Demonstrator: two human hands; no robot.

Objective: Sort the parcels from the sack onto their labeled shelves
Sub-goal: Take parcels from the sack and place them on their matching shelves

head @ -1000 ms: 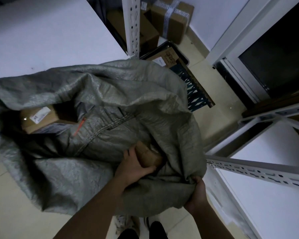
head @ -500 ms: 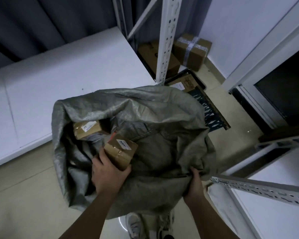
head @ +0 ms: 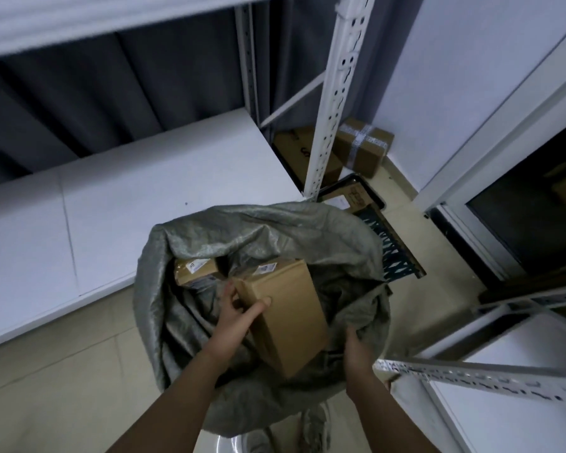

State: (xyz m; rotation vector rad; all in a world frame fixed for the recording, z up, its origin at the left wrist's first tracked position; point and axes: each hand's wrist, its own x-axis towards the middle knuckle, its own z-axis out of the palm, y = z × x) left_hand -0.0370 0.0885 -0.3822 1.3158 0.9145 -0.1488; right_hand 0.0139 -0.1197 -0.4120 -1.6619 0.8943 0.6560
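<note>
A: Head camera, looking down: a person's left hand (head: 234, 317) grips a brown cardboard parcel (head: 283, 317) over the open mouth of a grey woven sack (head: 268, 230). The thumb lies across the parcel's near face; the other fingers curl round its left edge.

B: And the right hand (head: 356, 351)?

A: It holds the sack's near rim, just right of the parcel's lower corner. Its fingers curl into the fabric, and their tips are hidden in the folds.

B: Where does the parcel sit relative to those fingers?

A: Between the two hands, tilted, its label end pointing away from the left fingertips. A white label (head: 267, 268) shows on the far top face.

B: Anything else in the sack?

A: A second parcel (head: 195, 271) lies just beyond the left fingers, partly under the sack's folds, with a label on top.

B: The surroundings?

A: A white shelf board (head: 111, 204) runs left of the sack. A perforated white upright (head: 335, 103) stands beyond it. Past that, a taped box (head: 363, 147) sits on the floor against the wall. Another shelf rail (head: 487, 379) crosses right of the right hand.
</note>
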